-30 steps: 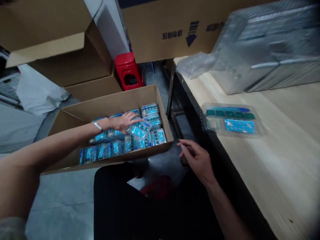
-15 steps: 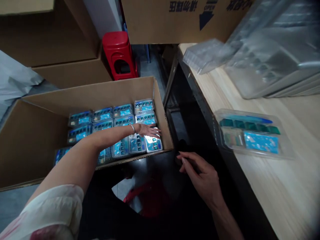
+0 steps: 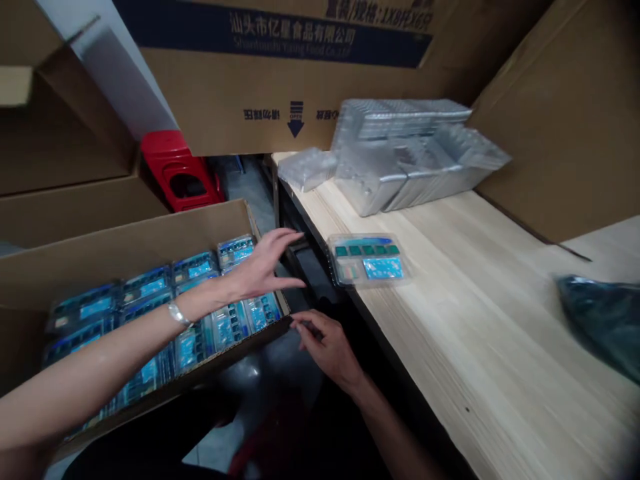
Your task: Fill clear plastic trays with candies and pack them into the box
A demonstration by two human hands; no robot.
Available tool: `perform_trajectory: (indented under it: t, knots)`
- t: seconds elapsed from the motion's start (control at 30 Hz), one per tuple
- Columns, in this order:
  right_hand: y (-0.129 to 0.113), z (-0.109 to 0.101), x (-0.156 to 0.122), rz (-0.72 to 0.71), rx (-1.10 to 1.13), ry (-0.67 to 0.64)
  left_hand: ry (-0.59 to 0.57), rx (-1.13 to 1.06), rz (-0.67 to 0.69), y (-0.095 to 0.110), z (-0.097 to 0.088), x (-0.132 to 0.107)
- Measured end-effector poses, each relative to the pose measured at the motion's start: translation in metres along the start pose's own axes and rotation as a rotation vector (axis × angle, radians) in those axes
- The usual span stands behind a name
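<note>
My left hand (image 3: 263, 267) hovers open, fingers spread, above the right end of a cardboard box (image 3: 125, 233) filled with several clear packs with blue labels (image 3: 145, 287). A silver bracelet sits on that wrist. My right hand (image 3: 325, 343) rests low in the dark gap between the box and the wooden table (image 3: 475, 320), fingers curled loosely near the box's front corner; nothing shows in them. One clear pack with blue and green contents (image 3: 369, 259) lies on the table's left edge, apart from both hands.
Stacks of empty clear plastic trays (image 3: 405, 150) stand at the table's back. Large cardboard boxes (image 3: 280, 73) wall the back and right. A red plastic stool (image 3: 177, 170) stands behind the box. A dark bag (image 3: 603, 320) lies at the table's right.
My left hand has lifted off the packs in the box and moved right, toward the table. The view swung right, showing more table. My right hand stayed low by the box corner.
</note>
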State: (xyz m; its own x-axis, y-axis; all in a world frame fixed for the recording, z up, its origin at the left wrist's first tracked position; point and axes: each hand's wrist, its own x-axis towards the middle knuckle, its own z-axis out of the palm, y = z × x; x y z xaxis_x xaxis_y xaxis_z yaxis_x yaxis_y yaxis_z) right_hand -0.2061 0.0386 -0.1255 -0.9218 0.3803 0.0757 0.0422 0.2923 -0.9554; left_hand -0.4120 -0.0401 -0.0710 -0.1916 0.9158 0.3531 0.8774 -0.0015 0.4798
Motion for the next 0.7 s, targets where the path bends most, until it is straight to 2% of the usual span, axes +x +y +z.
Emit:
perform_trajectory:
  t: [0.07,0.13,0.2,0.27,0.37,0.47,0.53,0.6,0.7]
  knots:
    - [0.001,0.003,-0.001,-0.014,0.012,0.003,-0.129,0.027,0.076,0.042,0.003,0.037]
    - [0.002,0.006,-0.003,-0.032,0.009,0.008,-0.240,0.081,0.048,0.069,0.012,0.071]
    - [0.003,0.008,-0.003,-0.048,0.000,0.008,-0.364,0.145,-0.014,0.084,0.021,0.097]
    - [0.004,0.008,-0.003,-0.060,-0.006,0.005,-0.440,0.199,-0.069,0.093,0.027,0.114]
    - [0.003,0.006,-0.003,-0.066,-0.004,0.005,-0.441,0.234,-0.115,0.101,0.027,0.121]
    - [0.002,0.003,-0.005,-0.050,0.005,0.011,-0.369,0.203,-0.134,0.092,0.016,0.105]
    - [0.001,0.000,-0.005,-0.034,0.021,0.011,-0.315,0.169,-0.127,0.073,-0.002,0.079]
    - [0.000,-0.002,-0.006,-0.028,0.035,0.011,-0.273,0.167,-0.109,0.048,-0.027,0.038]
    - [0.000,-0.006,-0.007,-0.035,0.016,0.011,-0.264,0.287,-0.139,0.004,-0.065,-0.040]
